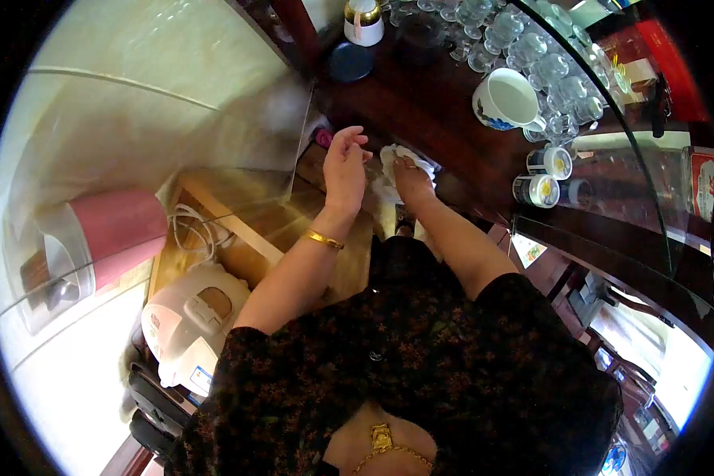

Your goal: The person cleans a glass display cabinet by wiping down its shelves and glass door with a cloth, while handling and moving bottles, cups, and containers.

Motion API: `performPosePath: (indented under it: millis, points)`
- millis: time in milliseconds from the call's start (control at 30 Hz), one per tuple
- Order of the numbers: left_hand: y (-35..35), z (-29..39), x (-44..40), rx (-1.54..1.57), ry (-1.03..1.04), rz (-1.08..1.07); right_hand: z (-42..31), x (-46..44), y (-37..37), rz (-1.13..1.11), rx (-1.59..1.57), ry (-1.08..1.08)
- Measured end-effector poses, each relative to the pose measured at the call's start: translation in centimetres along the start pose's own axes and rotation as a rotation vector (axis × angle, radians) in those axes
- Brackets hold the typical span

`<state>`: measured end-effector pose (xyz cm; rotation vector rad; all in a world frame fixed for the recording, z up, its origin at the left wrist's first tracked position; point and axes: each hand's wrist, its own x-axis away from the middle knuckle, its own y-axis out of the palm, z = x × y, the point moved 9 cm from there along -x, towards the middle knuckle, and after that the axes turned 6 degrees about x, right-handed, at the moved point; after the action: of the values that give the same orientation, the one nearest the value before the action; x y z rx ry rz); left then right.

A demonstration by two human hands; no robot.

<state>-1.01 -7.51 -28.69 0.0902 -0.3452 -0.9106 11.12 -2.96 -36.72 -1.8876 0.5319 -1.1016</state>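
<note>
My right hand (412, 181) is closed on a crumpled white cloth (390, 157), low against the dark wooden cabinet. Part of the cloth bunches out beyond the fingers. Beside it, my left hand (346, 168) is raised with loosely bent fingers and nothing visible in them; a gold bracelet (324, 239) circles that wrist. A small pink object (323, 137) lies just left of the left hand, too small to make out.
Many stemmed glasses (531, 59) crowd the dark shelf (444, 107). Near its edge stand a white mug (508, 100) and two small jars (537, 190). A white-and-gold cup (363, 22) is at the back. On the left are a rice cooker (190, 313) and a pink container (119, 234).
</note>
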Motion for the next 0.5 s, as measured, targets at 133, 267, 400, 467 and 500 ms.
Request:
performPosePath:
  millis: [133, 267, 400, 467, 500]
  points:
    - [0.4, -0.4, -0.1, -0.042, -0.006, -0.045, 2.7, -1.2, 4.5, 0.161, 0.019, -0.126]
    - [0.2, -1.0, -0.4, -0.088, 0.022, -0.039, 7.7, 0.5, 7.6, 0.156, 0.038, 0.092]
    - [1.2, -1.8, -0.8, -0.135, 0.073, -0.137, 11.1, 6.1, 6.8, -0.151, 0.053, 0.366]
    - [2.6, -3.6, -0.2, -0.362, -0.075, -0.289, 10.5, 8.9, 3.3, 0.233, -0.165, 0.259]
    - [3.3, -3.7, 0.4, -0.354, -0.075, -0.325, 10.8, 9.8, 2.8, 0.298, -0.279, 0.277]
